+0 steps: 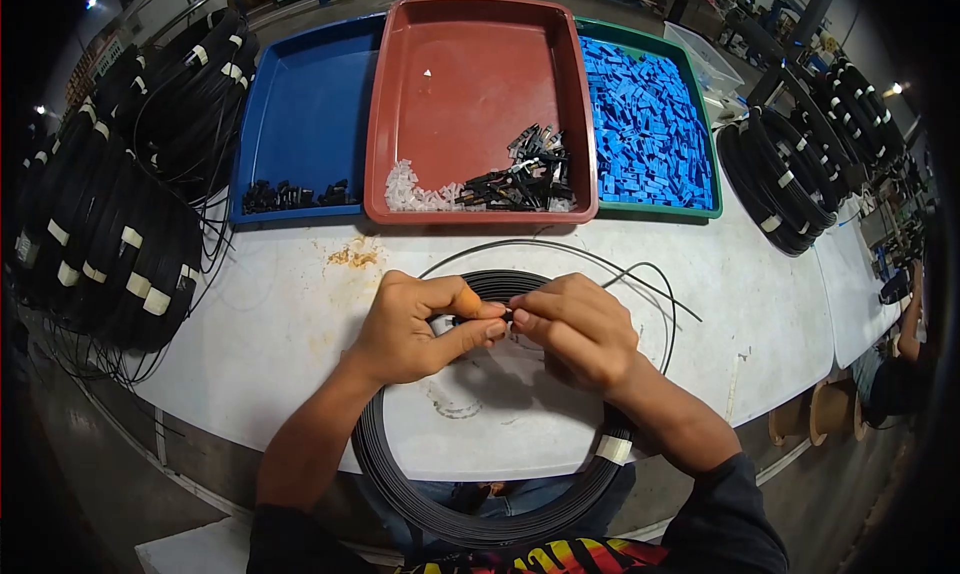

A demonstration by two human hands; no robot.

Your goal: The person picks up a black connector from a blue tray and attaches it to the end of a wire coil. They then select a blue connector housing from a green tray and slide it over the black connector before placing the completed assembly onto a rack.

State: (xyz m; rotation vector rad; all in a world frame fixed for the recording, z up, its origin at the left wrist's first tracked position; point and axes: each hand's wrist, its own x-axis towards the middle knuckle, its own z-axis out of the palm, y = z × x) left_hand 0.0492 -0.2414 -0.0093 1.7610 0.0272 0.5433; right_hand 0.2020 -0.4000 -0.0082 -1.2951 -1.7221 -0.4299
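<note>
My left hand (pixel 420 324) and my right hand (pixel 580 329) meet over the table, thumb and forefinger of each pinched together. Between the fingertips a small dark piece (pixel 508 315) shows, mostly covered by the fingers, and I cannot tell its exact kind. Below both hands lies a coil of black cable (pixel 375 464), bound with white tape (pixel 613 450) at its lower right and reaching past the table's near edge. A loose length of cable (pixel 560 244) arcs behind the hands, its end pointing right. An orange-coloured covering sits on my left forefinger.
A red tray (pixel 480 217) holds black connector parts (pixel 535 174) and small clear pieces (pixel 410 189). Beside it, a blue tray (pixel 305 94) contains small black parts (pixel 290 196), and a green tray (pixel 660 210) blue pieces (pixel 650 124). Cable coils stand left (pixel 110 244) and right (pixel 780 179).
</note>
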